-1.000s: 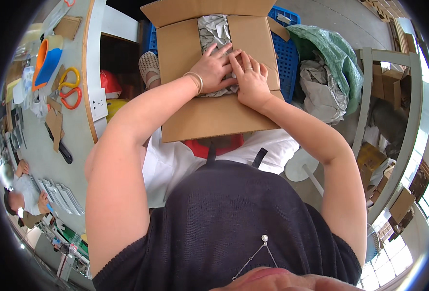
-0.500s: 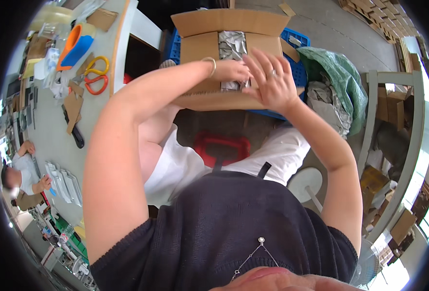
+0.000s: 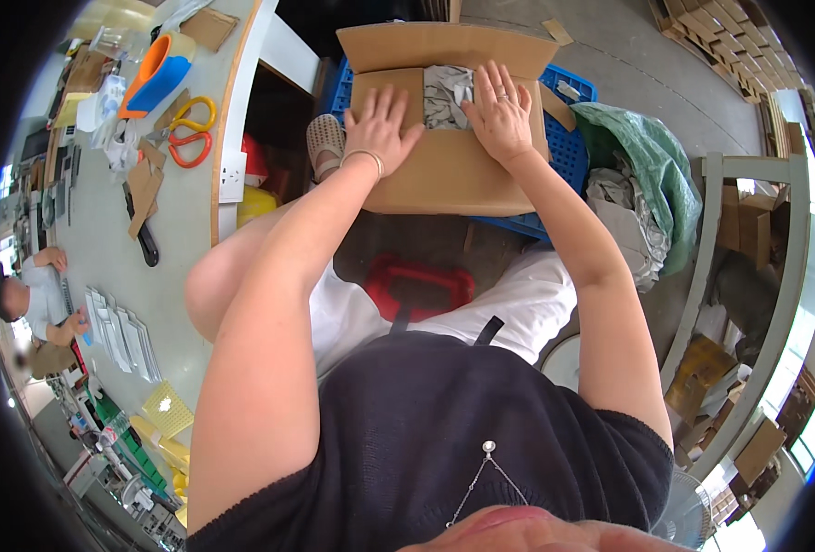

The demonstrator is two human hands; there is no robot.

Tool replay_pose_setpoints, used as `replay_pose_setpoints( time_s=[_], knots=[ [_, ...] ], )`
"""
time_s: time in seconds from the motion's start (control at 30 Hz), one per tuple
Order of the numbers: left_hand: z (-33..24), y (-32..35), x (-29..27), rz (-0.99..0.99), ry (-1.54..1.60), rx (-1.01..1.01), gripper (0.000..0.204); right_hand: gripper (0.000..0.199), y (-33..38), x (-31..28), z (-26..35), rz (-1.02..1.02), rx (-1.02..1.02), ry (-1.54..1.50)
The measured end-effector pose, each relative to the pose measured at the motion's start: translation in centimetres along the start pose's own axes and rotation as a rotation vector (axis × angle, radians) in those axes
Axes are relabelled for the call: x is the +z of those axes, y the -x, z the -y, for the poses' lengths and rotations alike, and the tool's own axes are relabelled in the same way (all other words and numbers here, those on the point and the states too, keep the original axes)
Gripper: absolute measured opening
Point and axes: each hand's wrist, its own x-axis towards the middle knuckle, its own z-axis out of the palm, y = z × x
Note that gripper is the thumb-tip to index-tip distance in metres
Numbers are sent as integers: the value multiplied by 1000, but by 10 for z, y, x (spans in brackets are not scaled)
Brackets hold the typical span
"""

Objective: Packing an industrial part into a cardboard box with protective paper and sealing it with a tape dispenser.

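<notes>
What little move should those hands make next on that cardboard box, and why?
Probably fold the far flap down: it stands raised, while the near flap lies folded inward, leaving crumpled paper exposed. The left hand and right hand rest spread on the cardboard box.

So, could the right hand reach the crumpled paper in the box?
Probably yes: the right hand lies beside the crumpled paper, which shows through an open gap between the box flaps.

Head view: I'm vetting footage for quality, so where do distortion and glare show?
Head view: the grey rack bows along the right rim; head view: the windows at lower right glare white, while the left hand, right hand and box look fairly sharp.
</notes>
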Motion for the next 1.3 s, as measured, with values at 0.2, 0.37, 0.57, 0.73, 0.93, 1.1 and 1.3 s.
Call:
replay_pose_setpoints(
  time_s=[0.2,0.37,0.57,0.73,0.93,1.1,1.3],
  knots=[
    [4,4,-18,-28,-180,-338,55,81,-28,-140,55,-496,-109,-250],
    [5,-21,13,2,317,-568,70,75,40,-5,13,204,-2,-151],
    [24,-18,12,9,430,-694,59,73,-43,-31,7,-270,-55,35],
    [14,-17,9,-163,633,-791,65,53,-128,-63,-12,45,0,25],
    [24,0,1,-285,850,-876,64,39,-76,-35,-3,-50,-170,-75],
    [12,-4,-24,-310,1025,-944,71,35,39,-6,4,-44,-95,-157],
    [65,-20,34,54,964,-768,65,33,32,-6,20,76,-90,-141]
  ],
)
